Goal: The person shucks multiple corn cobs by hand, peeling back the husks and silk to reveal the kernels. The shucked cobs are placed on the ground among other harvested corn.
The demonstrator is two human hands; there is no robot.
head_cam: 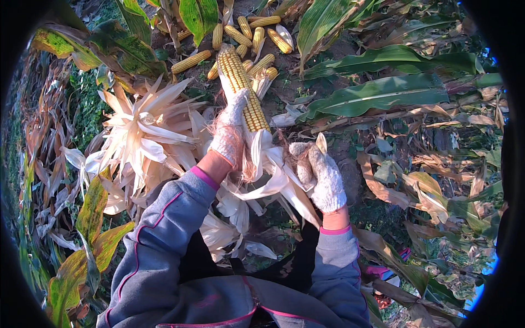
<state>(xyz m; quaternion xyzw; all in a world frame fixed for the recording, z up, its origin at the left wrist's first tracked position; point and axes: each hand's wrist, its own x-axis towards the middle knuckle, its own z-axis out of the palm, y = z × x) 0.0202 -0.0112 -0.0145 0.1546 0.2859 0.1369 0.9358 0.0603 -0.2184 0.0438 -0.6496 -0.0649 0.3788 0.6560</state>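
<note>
My left hand (pixel 230 129), in a pale knitted work glove, grips an ear of corn (pixel 242 84) whose yellow kernels are bared. Peeled-back husk (pixel 275 164) hangs from its lower end, and brown silk clings to the glove. To the right of that husk is my right hand (pixel 319 172), gloved too, fingers curled; whether it pinches a husk strip or silk is not clear. A small dry leaf tip stands up at its fingers. Beyond the held ear, several husked corn ears (pixel 238 35) lie on the soil.
A heap of stripped pale husks (pixel 143 127) lies left of my left hand. More husks (pixel 223 233) are below, near my legs. Green corn leaves (pixel 377 96) reach in from the right, over dry stalks. A yellowing leaf (pixel 71 283) rises at lower left.
</note>
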